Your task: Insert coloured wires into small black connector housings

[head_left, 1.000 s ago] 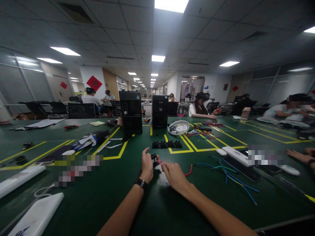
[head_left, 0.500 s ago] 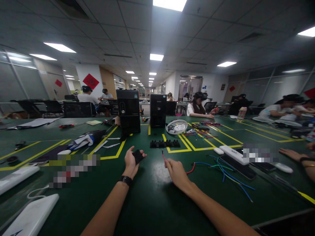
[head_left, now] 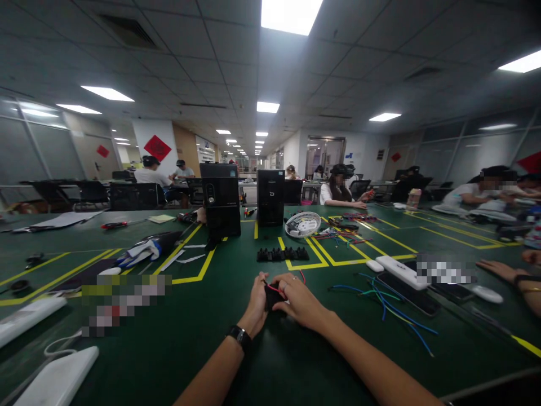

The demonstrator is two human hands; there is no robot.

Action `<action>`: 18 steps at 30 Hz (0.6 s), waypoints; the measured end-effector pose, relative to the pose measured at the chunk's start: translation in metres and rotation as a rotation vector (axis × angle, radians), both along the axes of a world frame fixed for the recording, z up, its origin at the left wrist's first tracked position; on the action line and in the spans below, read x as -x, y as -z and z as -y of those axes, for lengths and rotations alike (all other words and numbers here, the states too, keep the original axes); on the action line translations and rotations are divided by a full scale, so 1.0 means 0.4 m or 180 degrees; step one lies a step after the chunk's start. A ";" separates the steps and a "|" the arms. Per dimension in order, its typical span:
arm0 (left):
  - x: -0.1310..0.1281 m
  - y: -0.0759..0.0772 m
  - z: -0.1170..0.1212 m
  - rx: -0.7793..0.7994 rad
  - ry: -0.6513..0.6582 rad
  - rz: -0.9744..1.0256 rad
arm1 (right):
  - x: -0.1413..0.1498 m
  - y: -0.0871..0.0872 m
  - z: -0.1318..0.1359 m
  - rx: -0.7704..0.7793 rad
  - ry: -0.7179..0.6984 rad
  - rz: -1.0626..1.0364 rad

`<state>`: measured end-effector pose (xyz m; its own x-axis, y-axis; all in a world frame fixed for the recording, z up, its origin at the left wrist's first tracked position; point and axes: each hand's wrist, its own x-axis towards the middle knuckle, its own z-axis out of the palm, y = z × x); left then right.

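In the head view my left hand (head_left: 255, 307) is closed round a small black block (head_left: 273, 297), its exact kind unclear. My right hand (head_left: 296, 299) pinches a red wire (head_left: 274, 288) against the top of that block, and the wire's other end pokes out above the knuckles. Part of the block is covered by my fingers. Straight ahead of both hands lies a row of similar black parts (head_left: 283, 254) on the green table.
Blue and green wires (head_left: 382, 296) lie to the right, beside a white power bank (head_left: 401, 269). Two black computer cases (head_left: 270, 197) stand at the back with a white fan grille (head_left: 303, 224). A co-worker's hand (head_left: 496, 269) rests at the far right.
My hands have come together in the middle. My left hand moved right with the black block; my right hand brought the red wire to it, off the blue wires.
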<state>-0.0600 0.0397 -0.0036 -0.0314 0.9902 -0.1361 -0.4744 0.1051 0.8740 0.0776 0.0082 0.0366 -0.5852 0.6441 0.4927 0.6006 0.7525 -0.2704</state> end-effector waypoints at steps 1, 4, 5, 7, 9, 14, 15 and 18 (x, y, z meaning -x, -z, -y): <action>0.004 0.000 0.003 0.0046 0.0150 0.0048 | -0.014 -0.005 -0.014 -0.0012 0.0022 0.0046; 0.018 -0.005 0.008 -0.0113 0.0406 -0.0163 | -0.090 -0.030 -0.075 -0.0065 0.0420 0.0256; 0.022 -0.007 0.007 -0.0253 0.0358 -0.0403 | -0.127 -0.040 -0.098 -0.0045 0.0662 0.0370; 0.029 -0.009 -0.001 -0.0580 0.0126 -0.1045 | -0.211 -0.055 -0.145 0.0115 0.1210 0.0726; 0.031 -0.007 -0.015 -0.0898 -0.0070 -0.1706 | -0.292 -0.058 -0.189 0.0375 0.1788 0.1112; 0.027 0.007 -0.041 -0.1145 -0.0174 -0.2585 | -0.402 -0.021 -0.279 0.0730 0.2176 0.1336; 0.026 0.011 -0.042 -0.1133 -0.0178 -0.2622 | -0.410 -0.012 -0.298 0.0770 0.2175 0.1336; 0.024 0.022 -0.046 -0.1091 -0.0249 -0.2646 | -0.425 0.003 -0.356 0.0819 0.2153 0.1295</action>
